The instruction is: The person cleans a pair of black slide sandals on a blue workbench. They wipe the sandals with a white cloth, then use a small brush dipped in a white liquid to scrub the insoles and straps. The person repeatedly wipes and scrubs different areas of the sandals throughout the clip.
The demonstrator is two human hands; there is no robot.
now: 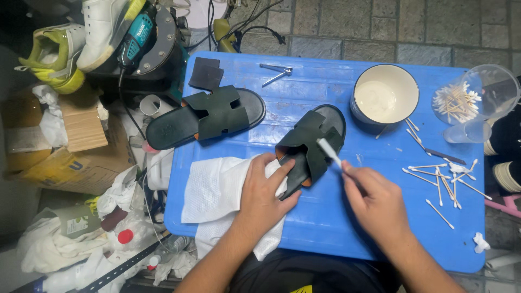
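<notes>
Both forearms rise from the bottom edge of the frame toward the middle of a blue plastic desk [325, 228]. On the left, the left hand [264, 191] lies over a white cloth [214, 190], its fingers [282, 172] curled around the near end of a dark green sandal [312, 144] and gripping it; the sandal sits at the centre of the frame, tilted, its toe pointing to the upper right. Just to the right, the right hand [374, 201] pinches a cotton swab [329, 152] between thumb and fingertips, and the swab's white tip rests on the sandal's strap. A second dark green sandal [206, 116] lies flat to the upper left, partly over the desk's left edge, with a dark strap piece [206, 73] just above it. Near the top centre of the desk lies a small metal tool [275, 72]. In the upper right stands a round bowl [385, 97] with a dark outside and pale inside, and beside it, at the right edge, a clear plastic cup [477, 100] lies on its side full of cotton swabs. Loose swabs [445, 182] are scattered over the right part of the desk. Off the desk, the upper left corner shows a white and yellow sneaker [81, 43] and a teal power tool [135, 35]; cardboard [81, 141] and crumpled rags [65, 244] fill the left side on the floor.
</notes>
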